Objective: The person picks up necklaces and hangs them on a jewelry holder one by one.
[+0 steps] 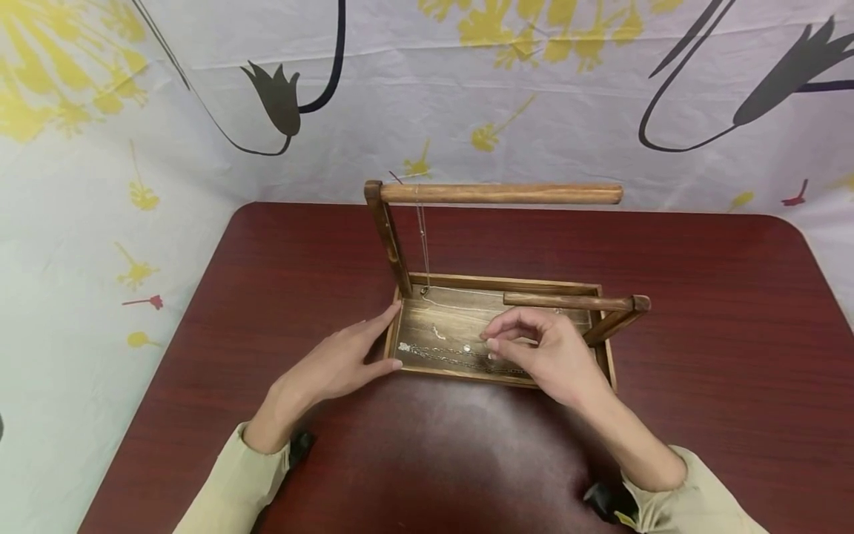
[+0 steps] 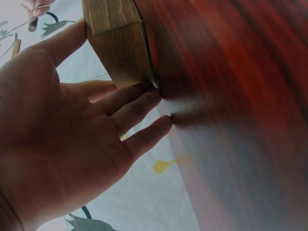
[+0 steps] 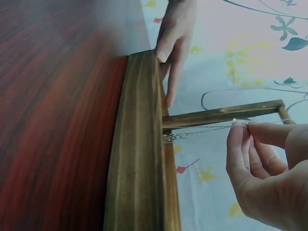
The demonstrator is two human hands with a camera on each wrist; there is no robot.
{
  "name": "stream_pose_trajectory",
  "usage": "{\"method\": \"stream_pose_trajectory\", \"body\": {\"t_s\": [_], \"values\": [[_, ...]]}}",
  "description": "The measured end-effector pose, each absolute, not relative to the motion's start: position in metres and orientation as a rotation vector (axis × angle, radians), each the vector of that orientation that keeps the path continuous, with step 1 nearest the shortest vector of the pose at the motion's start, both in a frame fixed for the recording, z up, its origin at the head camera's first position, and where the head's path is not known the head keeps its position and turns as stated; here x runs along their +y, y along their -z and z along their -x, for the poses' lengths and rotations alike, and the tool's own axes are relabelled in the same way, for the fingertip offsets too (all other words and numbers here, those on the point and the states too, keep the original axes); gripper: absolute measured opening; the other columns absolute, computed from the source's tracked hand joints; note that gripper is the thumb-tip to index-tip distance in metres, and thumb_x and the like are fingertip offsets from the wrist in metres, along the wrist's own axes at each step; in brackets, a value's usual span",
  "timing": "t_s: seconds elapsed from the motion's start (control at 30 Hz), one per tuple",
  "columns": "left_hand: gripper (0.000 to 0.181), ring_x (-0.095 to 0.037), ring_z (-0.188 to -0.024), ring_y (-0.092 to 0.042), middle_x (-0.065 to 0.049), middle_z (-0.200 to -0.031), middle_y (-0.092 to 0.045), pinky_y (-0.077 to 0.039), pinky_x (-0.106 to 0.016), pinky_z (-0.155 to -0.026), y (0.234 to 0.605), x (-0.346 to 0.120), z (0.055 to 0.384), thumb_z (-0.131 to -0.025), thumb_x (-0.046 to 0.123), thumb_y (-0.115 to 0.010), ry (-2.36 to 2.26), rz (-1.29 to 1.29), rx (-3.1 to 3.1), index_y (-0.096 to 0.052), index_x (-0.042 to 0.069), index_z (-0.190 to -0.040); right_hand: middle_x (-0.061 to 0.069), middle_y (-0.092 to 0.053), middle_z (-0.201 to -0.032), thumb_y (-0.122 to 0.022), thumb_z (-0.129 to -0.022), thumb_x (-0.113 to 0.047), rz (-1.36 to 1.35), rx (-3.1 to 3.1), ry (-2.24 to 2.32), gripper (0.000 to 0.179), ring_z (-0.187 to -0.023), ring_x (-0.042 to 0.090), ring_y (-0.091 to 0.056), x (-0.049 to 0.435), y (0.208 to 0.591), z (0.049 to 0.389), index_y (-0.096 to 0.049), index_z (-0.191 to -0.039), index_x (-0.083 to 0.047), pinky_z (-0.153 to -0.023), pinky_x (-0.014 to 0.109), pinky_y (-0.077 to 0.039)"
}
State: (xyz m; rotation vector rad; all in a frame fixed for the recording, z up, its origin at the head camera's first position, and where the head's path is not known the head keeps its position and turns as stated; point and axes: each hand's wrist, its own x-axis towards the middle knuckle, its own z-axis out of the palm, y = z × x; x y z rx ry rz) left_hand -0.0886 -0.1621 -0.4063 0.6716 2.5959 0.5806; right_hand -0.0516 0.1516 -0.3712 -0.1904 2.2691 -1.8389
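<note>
A shallow wooden tray (image 1: 447,376) with two wooden bars standing over it sits on the dark red table. My left hand (image 1: 336,363) rests against its left end, fingers fairly straight, the thumb at the front corner. The left wrist view shows those fingertips touching the tray's end wall (image 2: 122,53). Above the tray, my right hand (image 1: 550,356) pinches a silver chain necklace (image 3: 207,128) between thumb and forefinger. Part of that necklace appears to lie along the tray's front, by a small pale pendant (image 1: 404,346).
From the tall back bar (image 1: 500,194) hangs a thin necklace (image 1: 422,233) near its left end. A shorter bar (image 1: 567,301) reaches in from the right, close above my right hand. A short chain piece (image 1: 437,333) lies on the tray floor. Patterned cloth (image 1: 373,96) stands behind.
</note>
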Motion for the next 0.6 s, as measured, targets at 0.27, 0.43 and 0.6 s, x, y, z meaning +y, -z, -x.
{"method": "stream_pose_trajectory", "body": {"t_s": [0.27, 0.43, 0.6], "values": [[0.086, -0.028, -0.14, -0.04, -0.004, -0.158, -0.035, -0.036, -0.049, -0.112, 0.406, -0.162, 0.087, -0.094, 0.057, -0.06, -0.581, -0.628, 2.591, -0.009, 0.037, -0.16, 0.012, -0.072, -0.099, -0.071, -0.088, 0.002, 0.237, 2.167, 1.931, 0.013, -0.079, 0.023, -0.072, 0.152, 0.356, 0.05, -0.07, -0.101, 0.002, -0.072, 0.038, -0.06], [0.087, -0.028, -0.14, -0.04, -0.003, -0.158, -0.034, -0.036, -0.049, -0.112, 0.406, -0.162, 0.088, -0.094, 0.057, -0.06, -0.577, -0.629, 2.588, -0.009, 0.036, -0.16, 0.014, -0.072, -0.102, -0.07, -0.089, 0.004, 0.262, 2.124, 1.961, 0.013, -0.078, 0.024, -0.072, 0.151, 0.348, 0.05, -0.069, -0.102, 0.004, -0.072, 0.04, -0.06], [0.086, -0.031, -0.139, -0.041, -0.004, -0.157, -0.035, -0.035, -0.051, -0.112, 0.406, -0.162, 0.088, -0.094, 0.057, -0.06, -0.573, -0.629, 2.594, -0.009, 0.036, -0.16, 0.015, -0.071, -0.103, -0.07, -0.089, 0.002, 0.292, 2.124, 1.977, 0.012, -0.079, 0.027, -0.072, 0.151, 0.339, 0.051, -0.068, -0.101, 0.005, -0.072, 0.041, -0.06]]}}
